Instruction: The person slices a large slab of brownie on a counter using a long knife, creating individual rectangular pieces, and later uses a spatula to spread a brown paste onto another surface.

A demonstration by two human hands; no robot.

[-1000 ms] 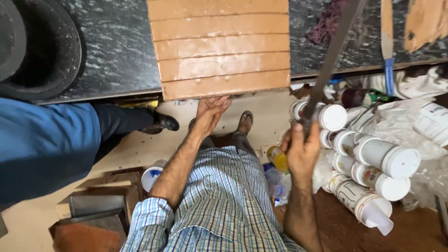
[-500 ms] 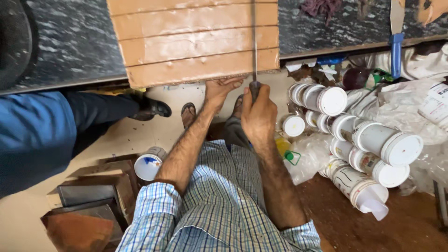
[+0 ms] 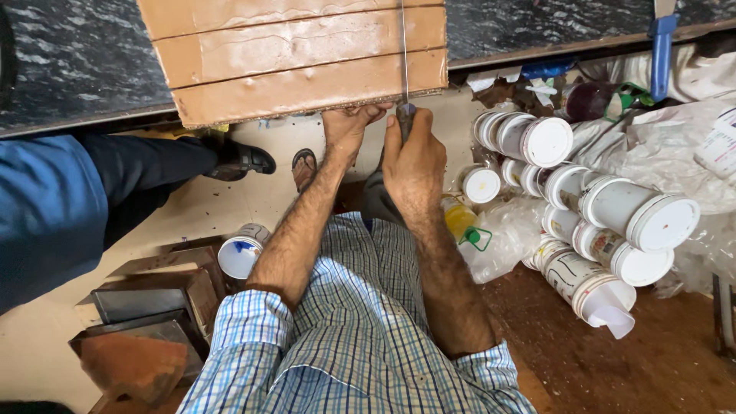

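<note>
Head view: right hand (image 3: pixel 414 157) clenched around saw handle (image 3: pixel 405 116), lidded white jars (image 3: pixel 583 207) alongside.

1. Two hands are showing: left (image 3: pixel 349 126) and right (image 3: pixel 414 157).
2. One grooved wooden board (image 3: pixel 299 57) is lying there.
3. One thin blade (image 3: pixel 403 54) is crossing it.
4. Roughly ten white-lidded containers (image 3: pixel 606 222) are piling up.
5. Two sandalled feet (image 3: pixel 245 159) are showing.

floor (image 3: pixel 230 207) pale beige; dark marbled slab (image 3: pixel 69 61) up top; rt: white tubs (image 3: pixel 613 222) piled, even light

Blue-and-white checked shirt (image 3: pixel 360 337), sleeves rolled up, bare forearms.
</note>
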